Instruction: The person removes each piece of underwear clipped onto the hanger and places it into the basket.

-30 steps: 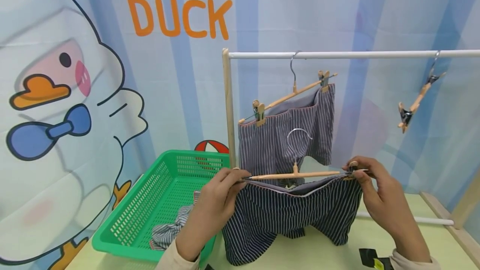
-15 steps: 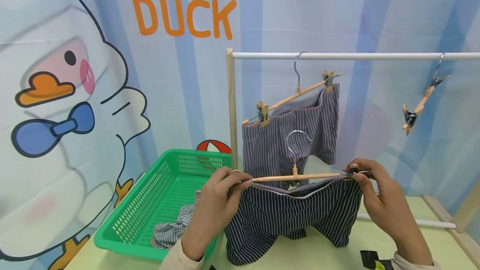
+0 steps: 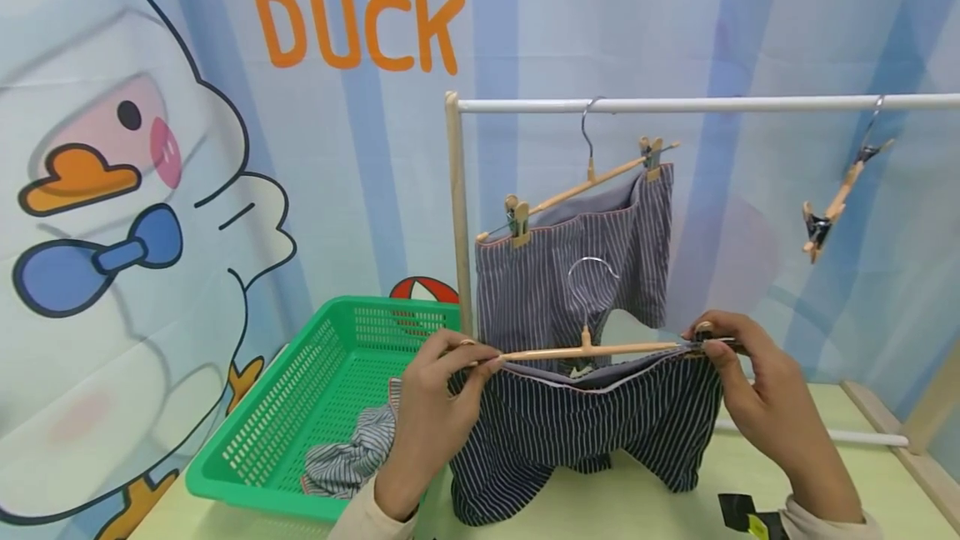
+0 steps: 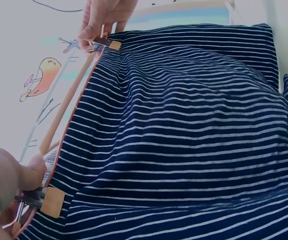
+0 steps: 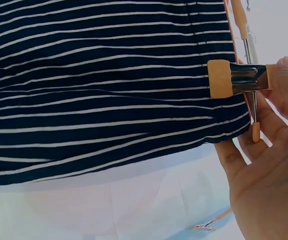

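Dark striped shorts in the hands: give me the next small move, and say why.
I'd probably raise the held hanger toward the white rail: both clips seem clamped on the dark striped shorts, and its hook stands free below the rail.

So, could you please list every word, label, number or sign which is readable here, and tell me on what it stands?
"DUCK": large orange letters on the blue striped curtain.
Yellow patch by the right sleeve: too small to read, if it bears writing.
Pale scrap inside the waist of the held shorts: likewise unreadable.
No other readable text.
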Action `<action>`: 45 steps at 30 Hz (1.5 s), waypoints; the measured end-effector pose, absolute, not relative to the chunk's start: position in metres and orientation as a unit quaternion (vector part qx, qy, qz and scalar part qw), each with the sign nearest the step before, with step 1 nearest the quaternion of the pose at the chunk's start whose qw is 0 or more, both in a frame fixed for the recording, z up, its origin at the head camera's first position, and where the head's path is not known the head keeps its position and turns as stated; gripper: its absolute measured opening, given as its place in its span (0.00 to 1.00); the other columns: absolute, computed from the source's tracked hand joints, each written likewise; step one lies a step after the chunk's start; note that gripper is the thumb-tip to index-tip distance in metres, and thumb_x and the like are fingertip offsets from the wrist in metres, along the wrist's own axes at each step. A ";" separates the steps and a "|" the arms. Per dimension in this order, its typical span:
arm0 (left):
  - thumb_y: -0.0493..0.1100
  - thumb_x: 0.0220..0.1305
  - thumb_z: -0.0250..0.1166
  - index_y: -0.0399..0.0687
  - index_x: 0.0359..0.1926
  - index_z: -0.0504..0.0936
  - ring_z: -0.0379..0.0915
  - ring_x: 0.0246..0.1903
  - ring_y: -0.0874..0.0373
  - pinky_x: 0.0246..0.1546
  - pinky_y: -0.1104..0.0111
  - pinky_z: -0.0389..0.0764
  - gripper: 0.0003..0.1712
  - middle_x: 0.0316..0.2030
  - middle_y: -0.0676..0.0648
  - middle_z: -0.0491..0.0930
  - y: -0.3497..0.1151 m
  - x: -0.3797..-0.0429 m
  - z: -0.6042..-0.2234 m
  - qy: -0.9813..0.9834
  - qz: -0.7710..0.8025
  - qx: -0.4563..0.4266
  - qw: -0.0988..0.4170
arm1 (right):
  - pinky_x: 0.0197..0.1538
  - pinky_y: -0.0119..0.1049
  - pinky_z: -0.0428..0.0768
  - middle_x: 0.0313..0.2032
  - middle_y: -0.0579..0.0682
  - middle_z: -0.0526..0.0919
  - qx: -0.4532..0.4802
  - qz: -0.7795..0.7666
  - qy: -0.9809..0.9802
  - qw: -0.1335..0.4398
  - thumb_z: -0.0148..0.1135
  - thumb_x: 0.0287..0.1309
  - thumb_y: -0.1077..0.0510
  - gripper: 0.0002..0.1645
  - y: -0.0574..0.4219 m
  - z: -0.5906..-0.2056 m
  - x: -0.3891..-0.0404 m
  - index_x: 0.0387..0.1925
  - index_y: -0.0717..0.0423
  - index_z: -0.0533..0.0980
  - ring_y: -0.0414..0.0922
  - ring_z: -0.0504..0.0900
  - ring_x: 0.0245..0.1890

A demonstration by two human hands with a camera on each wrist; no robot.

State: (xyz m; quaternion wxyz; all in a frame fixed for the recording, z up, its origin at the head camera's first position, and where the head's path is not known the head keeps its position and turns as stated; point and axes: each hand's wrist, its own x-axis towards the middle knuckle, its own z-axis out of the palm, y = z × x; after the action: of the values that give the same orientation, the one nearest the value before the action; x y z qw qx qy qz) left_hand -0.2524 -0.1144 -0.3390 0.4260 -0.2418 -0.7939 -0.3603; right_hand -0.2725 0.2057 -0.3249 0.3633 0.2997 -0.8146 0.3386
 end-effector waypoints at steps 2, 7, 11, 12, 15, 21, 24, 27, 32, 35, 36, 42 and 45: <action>0.40 0.57 0.68 0.47 0.33 0.87 0.72 0.34 0.59 0.23 0.66 0.74 0.03 0.32 0.49 0.76 -0.114 -0.253 -0.339 -0.791 -0.373 -0.243 0.421 | 0.43 0.30 0.70 0.42 0.44 0.77 0.293 0.342 -0.820 0.353 0.50 0.64 0.69 0.16 0.206 -0.325 -0.273 0.52 0.56 0.72 0.34 0.74 0.42; 0.40 0.56 0.68 0.47 0.33 0.87 0.72 0.35 0.59 0.24 0.66 0.75 0.04 0.33 0.49 0.76 -0.114 -0.253 -0.339 -0.784 -0.396 -0.244 0.411 | 0.40 0.32 0.72 0.40 0.45 0.78 0.271 0.342 -0.834 0.338 0.50 0.66 0.67 0.14 0.206 -0.325 -0.272 0.50 0.53 0.72 0.36 0.75 0.40; 0.39 0.56 0.68 0.47 0.34 0.88 0.72 0.36 0.58 0.26 0.66 0.76 0.04 0.32 0.49 0.76 -0.115 -0.253 -0.339 -0.781 -0.399 -0.249 0.411 | 0.38 0.37 0.73 0.39 0.46 0.79 0.265 0.336 -0.839 0.336 0.49 0.67 0.66 0.13 0.206 -0.325 -0.271 0.50 0.53 0.72 0.36 0.75 0.37; 0.39 0.56 0.68 0.47 0.34 0.88 0.71 0.37 0.58 0.26 0.65 0.76 0.04 0.32 0.49 0.76 -0.115 -0.252 -0.339 -0.781 -0.399 -0.250 0.409 | 0.37 0.38 0.73 0.39 0.46 0.79 0.262 0.334 -0.841 0.334 0.49 0.67 0.65 0.13 0.206 -0.325 -0.271 0.50 0.53 0.72 0.36 0.74 0.36; 0.38 0.56 0.68 0.47 0.33 0.88 0.71 0.37 0.58 0.28 0.64 0.77 0.04 0.32 0.49 0.76 -0.115 -0.252 -0.340 -0.781 -0.400 -0.253 0.407 | 0.33 0.41 0.73 0.37 0.46 0.79 0.254 0.332 -0.848 0.325 0.48 0.68 0.64 0.12 0.206 -0.326 -0.271 0.49 0.55 0.72 0.38 0.73 0.32; 0.37 0.55 0.69 0.46 0.33 0.88 0.70 0.38 0.57 0.30 0.63 0.76 0.04 0.32 0.49 0.77 -0.115 -0.251 -0.340 -0.779 -0.406 -0.253 0.405 | 0.31 0.43 0.75 0.35 0.48 0.79 0.240 0.331 -0.861 0.303 0.45 0.70 0.61 0.11 0.206 -0.327 -0.270 0.48 0.57 0.72 0.38 0.75 0.29; 0.37 0.54 0.69 0.46 0.33 0.88 0.70 0.38 0.58 0.30 0.63 0.77 0.05 0.32 0.50 0.77 -0.115 -0.251 -0.341 -0.779 -0.408 -0.252 0.404 | 0.32 0.43 0.77 0.36 0.48 0.79 0.240 0.331 -0.862 0.298 0.45 0.70 0.61 0.11 0.207 -0.327 -0.270 0.48 0.57 0.72 0.37 0.76 0.31; 0.36 0.53 0.70 0.47 0.33 0.88 0.70 0.38 0.60 0.30 0.64 0.77 0.05 0.32 0.51 0.77 -0.116 -0.251 -0.341 -0.779 -0.412 -0.250 0.401 | 0.32 0.42 0.78 0.36 0.47 0.79 0.243 0.337 -0.861 0.294 0.45 0.70 0.61 0.10 0.206 -0.326 -0.270 0.48 0.56 0.72 0.37 0.77 0.32; 0.37 0.53 0.70 0.49 0.33 0.88 0.71 0.38 0.61 0.30 0.63 0.78 0.05 0.31 0.52 0.77 -0.117 -0.250 -0.339 -0.783 -0.413 -0.242 0.396 | 0.29 0.38 0.75 0.35 0.47 0.77 0.254 0.345 -0.856 0.289 0.45 0.70 0.62 0.10 0.206 -0.327 -0.270 0.48 0.56 0.71 0.38 0.75 0.28; 0.38 0.53 0.71 0.50 0.32 0.88 0.71 0.37 0.62 0.28 0.64 0.77 0.05 0.31 0.53 0.77 -0.117 -0.249 -0.338 -0.788 -0.412 -0.232 0.394 | 0.27 0.37 0.72 0.35 0.47 0.76 0.257 0.347 -0.855 0.286 0.45 0.70 0.63 0.10 0.207 -0.327 -0.269 0.48 0.56 0.71 0.39 0.73 0.26; 0.38 0.52 0.71 0.50 0.32 0.89 0.71 0.37 0.63 0.27 0.65 0.76 0.04 0.30 0.53 0.77 -0.117 -0.248 -0.338 -0.790 -0.410 -0.228 0.395 | 0.26 0.36 0.71 0.34 0.47 0.76 0.258 0.347 -0.855 0.285 0.45 0.70 0.63 0.10 0.207 -0.327 -0.269 0.48 0.55 0.71 0.40 0.72 0.25; 0.38 0.50 0.72 0.52 0.30 0.89 0.71 0.32 0.64 0.20 0.68 0.74 0.05 0.29 0.55 0.76 -0.118 -0.249 -0.337 -0.792 -0.420 -0.214 0.388 | 0.35 0.42 0.76 0.38 0.47 0.78 0.260 0.348 -0.856 0.282 0.46 0.69 0.63 0.11 0.206 -0.327 -0.270 0.49 0.56 0.71 0.37 0.74 0.33; 0.38 0.51 0.72 0.52 0.30 0.88 0.71 0.29 0.65 0.21 0.69 0.76 0.04 0.29 0.55 0.76 -0.119 -0.249 -0.337 -0.795 -0.435 -0.205 0.368 | 0.42 0.46 0.76 0.41 0.46 0.78 0.255 0.350 -0.857 0.279 0.46 0.69 0.63 0.11 0.205 -0.327 -0.271 0.49 0.54 0.71 0.35 0.74 0.39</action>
State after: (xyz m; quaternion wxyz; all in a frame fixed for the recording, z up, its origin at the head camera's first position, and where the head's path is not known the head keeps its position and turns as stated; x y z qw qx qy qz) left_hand -0.2493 -0.1190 -0.3372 0.3684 -0.2053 -0.7954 -0.4353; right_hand -0.2706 0.2052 -0.3267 0.2788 0.2554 -0.8570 0.3501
